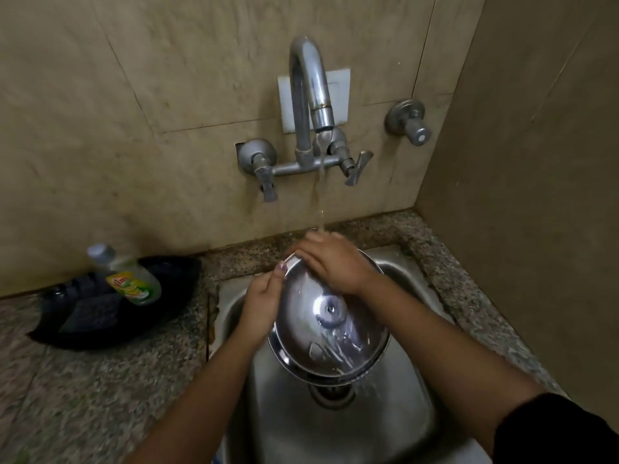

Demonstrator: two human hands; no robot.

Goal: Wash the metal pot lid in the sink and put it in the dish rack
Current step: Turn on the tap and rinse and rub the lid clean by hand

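Fingers of your left hand (263, 304) curl around the left rim of the metal pot lid (330, 321), thumb on the upper face near the far-left edge, the other fingers hidden underneath. Your left forearm comes up from the bottom of the head view and angles rightward over the sink's left edge, wrist roughly straight.

Your right hand (330, 261) lies palm-down over the lid's far rim, fingers close together and bent over the edge, pointing left toward your left thumb; whether the fingertips pinch the rim or merely press on it, you cannot tell. Your right forearm crosses from the lower right, a dark sleeve (556, 430) covering it near the frame corner, wrist bent slightly inward.

You hold the lid above the steel sink (395, 426), tilted with its far edge high and its near edge low, inner side with the central rivet facing you. Water from the wall faucet (310, 95) falls onto the back of your right fingers and runs off the lid's near rim above the drain (331, 393).

On the granite counter (83, 396) to the left, a dish soap bottle (129, 274) lies in a dark tray (160, 316), well apart from the sink.
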